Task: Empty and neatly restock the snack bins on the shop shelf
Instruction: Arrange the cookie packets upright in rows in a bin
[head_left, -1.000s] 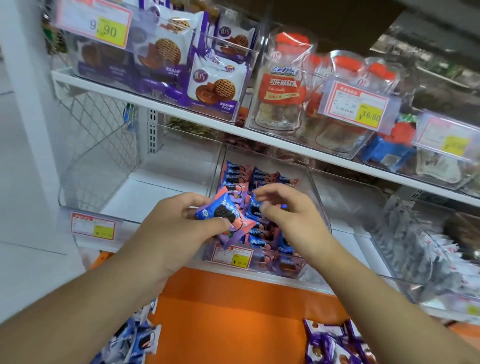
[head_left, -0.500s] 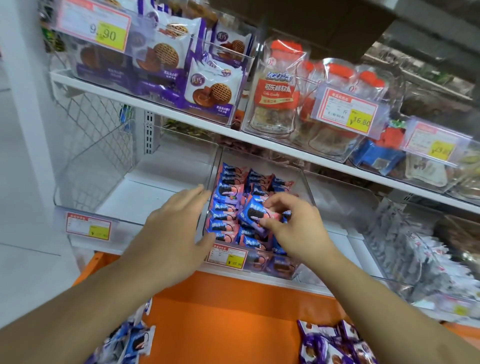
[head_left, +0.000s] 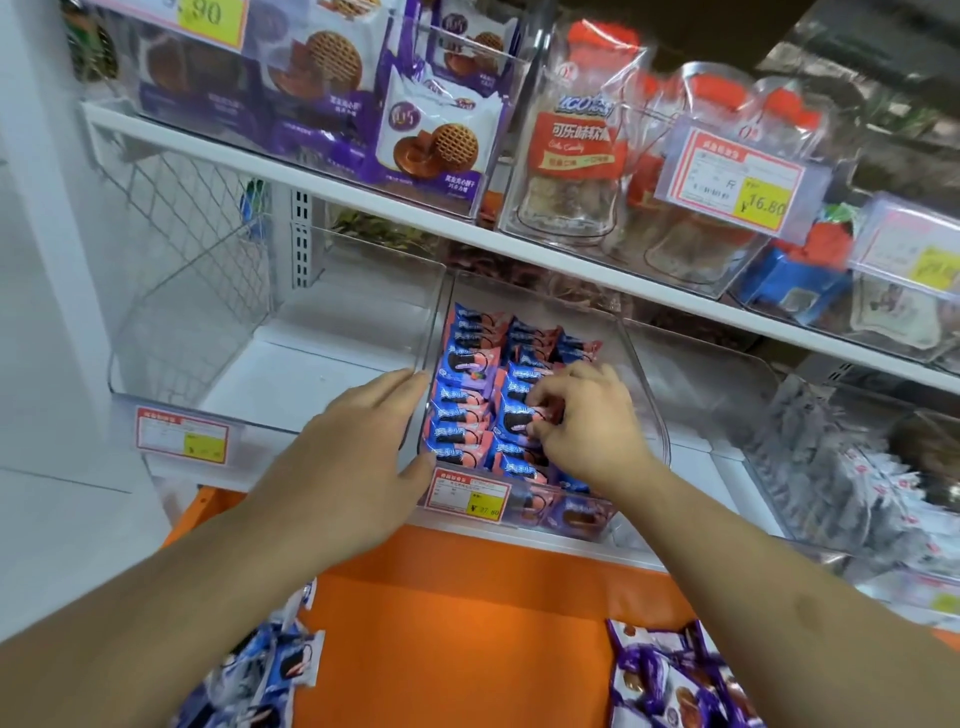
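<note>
Two bare hands reach forward to a clear snack bin (head_left: 644, 364) on the lower shelf (head_left: 639, 545) of a shop rack. The bin runs lengthwise from the shelf's front edge towards the back, and blue and pink cookie packets (head_left: 467, 410) stand in it in rows along that same line.

The right hand (head_left: 587, 421) is inside the bin, over its right-hand rows, fingers curled and pinching one packet (head_left: 519, 418) near the middle. The left hand (head_left: 358, 452) lies flat with straight fingers against the outside of the bin's left wall, thumb near the front left corner, holding nothing. The hands are apart, with the bin's left rows between them.

Left of this bin sits another clear bin (head_left: 260, 374) with no stock visible in it. Below the shelf's front edge, an orange surface (head_left: 457, 623) carries loose packets: blue ones (head_left: 270, 670) near the left arm, purple ones (head_left: 675, 680) near the right.

The right hand is nearer the gap it seems to be filling; settling the packet upright, in line with its row, looks like the next step.
</note>
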